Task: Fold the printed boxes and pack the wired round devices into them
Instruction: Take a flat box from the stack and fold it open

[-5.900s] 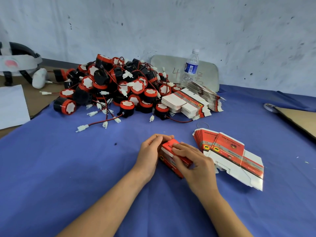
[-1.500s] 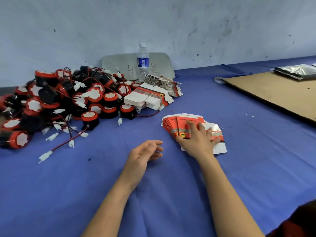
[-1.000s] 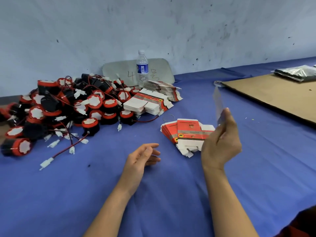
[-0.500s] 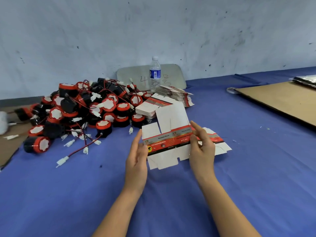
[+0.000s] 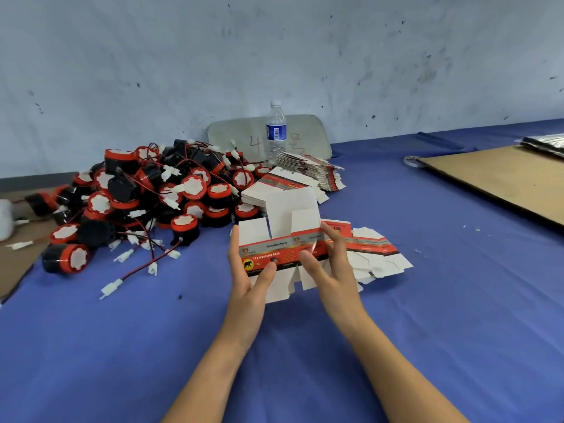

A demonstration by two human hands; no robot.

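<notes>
An unfolded printed box [image 5: 274, 254] is held up above the blue-covered tabletop [image 5: 122, 346], with white flaps spread above and below its red band. It is pinched at its left end by the left grip [image 5: 247, 279], thumb on the printed face, and at its right end by the right grip [image 5: 331, 270]. A fanned stack of flat boxes [image 5: 375, 254] is seen lying just behind the right grip. A pile of wired round devices [image 5: 146, 196] is heaped to the left, with further box stacks [image 5: 274, 187] beside it. A water bottle [image 5: 276, 132] is stood by the wall, and a cardboard sheet [image 5: 503, 178] is laid at far right.
</notes>
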